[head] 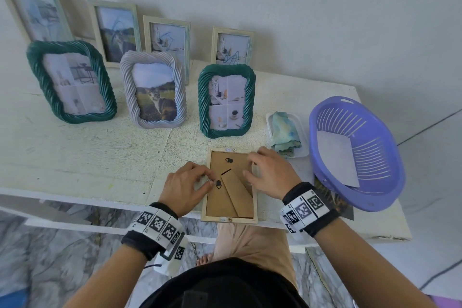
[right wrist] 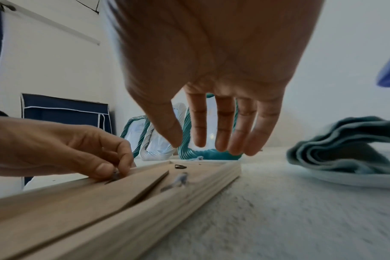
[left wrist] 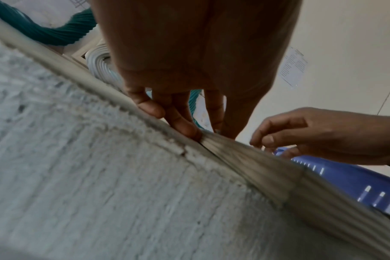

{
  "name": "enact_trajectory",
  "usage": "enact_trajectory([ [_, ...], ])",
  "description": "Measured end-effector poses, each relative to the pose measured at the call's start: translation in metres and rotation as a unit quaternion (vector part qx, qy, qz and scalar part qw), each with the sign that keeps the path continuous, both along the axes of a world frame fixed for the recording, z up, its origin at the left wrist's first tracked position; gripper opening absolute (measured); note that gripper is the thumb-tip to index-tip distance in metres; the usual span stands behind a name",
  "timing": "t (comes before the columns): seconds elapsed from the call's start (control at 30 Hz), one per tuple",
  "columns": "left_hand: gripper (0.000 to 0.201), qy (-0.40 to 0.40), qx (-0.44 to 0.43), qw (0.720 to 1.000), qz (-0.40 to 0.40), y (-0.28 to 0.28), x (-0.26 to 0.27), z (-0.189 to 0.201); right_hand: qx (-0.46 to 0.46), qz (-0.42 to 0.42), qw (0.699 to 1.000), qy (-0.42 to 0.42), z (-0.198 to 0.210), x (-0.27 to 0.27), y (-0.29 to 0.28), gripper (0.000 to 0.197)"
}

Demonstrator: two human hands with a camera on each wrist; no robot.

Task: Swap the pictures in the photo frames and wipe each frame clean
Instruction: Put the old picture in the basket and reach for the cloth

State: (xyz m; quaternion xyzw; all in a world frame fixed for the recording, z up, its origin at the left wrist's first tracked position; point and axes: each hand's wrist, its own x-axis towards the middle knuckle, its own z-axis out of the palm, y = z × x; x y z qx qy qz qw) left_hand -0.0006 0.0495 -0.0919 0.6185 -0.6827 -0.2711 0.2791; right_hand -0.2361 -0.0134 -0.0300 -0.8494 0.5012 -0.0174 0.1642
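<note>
A pale wooden photo frame [head: 228, 219] lies face down at the table's front edge, its brown backing board [head: 217, 202] and fold-out stand [head: 237, 190] facing up. My left hand [head: 208, 181] pinches a small metal tab on the frame's left rim; the right wrist view shows its thumb and forefinger closed on that tab [right wrist: 115, 174]. My right hand [head: 250, 166] hovers over the frame's right rim with straight, relaxed fingers [right wrist: 223, 133], holding nothing. A folded blue-green cloth [head: 285, 130] lies on a white tray [head: 300, 155] just right of the frame.
A purple basket [head: 375, 195] with a white sheet [head: 337, 157] inside sits at the right, over a dark photo [head: 336, 201]. Two green twisted frames [head: 35, 75] [head: 202, 97] and a white one [head: 127, 77] stand behind. Several pale frames lean on the wall.
</note>
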Motion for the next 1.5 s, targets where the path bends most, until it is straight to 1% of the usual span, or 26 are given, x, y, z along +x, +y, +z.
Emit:
enact_trajectory([
  [0.07,0.03,-0.009,0.006,1.0,-0.005,0.0,0.001,0.0,-0.021,0.002,1.0,-0.017,0.001,0.009,-0.008,0.032],
  [0.1,0.029,-0.011,0.009,1.0,-0.007,-0.001,0.001,0.0,-0.016,0.007,1.0,-0.018,0.0,0.014,-0.013,0.036],
  [0.2,0.027,-0.005,0.009,1.0,0.001,0.0,0.0,0.0,0.008,0.019,1.0,0.011,-0.005,0.026,-0.024,0.044],
  [0.37,0.026,0.007,-0.004,1.0,0.022,0.003,-0.002,-0.004,0.0,0.029,0.999,0.026,-0.007,0.031,-0.03,0.041],
  [0.5,0.027,0.009,-0.005,1.0,0.024,0.003,-0.002,-0.005,0.009,0.042,0.999,0.033,-0.006,0.031,-0.035,0.041],
  [0.63,0.021,0.014,-0.003,1.0,0.023,0.002,-0.002,-0.006,0.023,0.074,0.996,0.041,-0.005,0.028,-0.041,0.041],
  [0.8,0.021,0.019,-0.007,1.0,0.02,0.002,-0.002,-0.005,0.024,0.119,0.992,0.045,-0.004,0.019,-0.044,0.04],
  [0.97,0.019,0.023,-0.014,0.999,0.024,0.003,-0.002,-0.006,0.028,0.115,0.992,0.039,0.0,0.019,-0.042,0.039],
  [1.03,0.018,0.025,-0.016,0.999,0.022,0.003,-0.002,-0.005,0.036,0.101,0.994,0.01,0.003,0.018,-0.038,0.046],
  [1.13,0.019,0.026,-0.018,0.999,0.022,0.004,-0.002,-0.005,0.049,0.047,0.997,-0.042,0.004,0.012,-0.024,0.058],
  [1.23,0.026,0.028,-0.025,0.999,0.027,0.004,-0.002,-0.006,0.063,0.01,0.997,-0.036,0.001,0.01,0.005,0.067],
  [1.33,0.027,0.027,-0.025,0.999,0.028,0.004,-0.003,-0.006,0.118,-0.002,0.993,-0.024,-0.004,0.012,0.037,0.09],
  [1.4,0.029,0.027,-0.024,0.999,0.031,0.004,-0.003,-0.006,0.132,-0.006,0.991,-0.012,-0.01,0.015,0.052,0.104],
  [1.5,0.028,0.023,-0.021,0.999,0.03,0.004,-0.002,-0.007,0.129,-0.019,0.991,-0.027,-0.016,0.018,0.064,0.11],
])
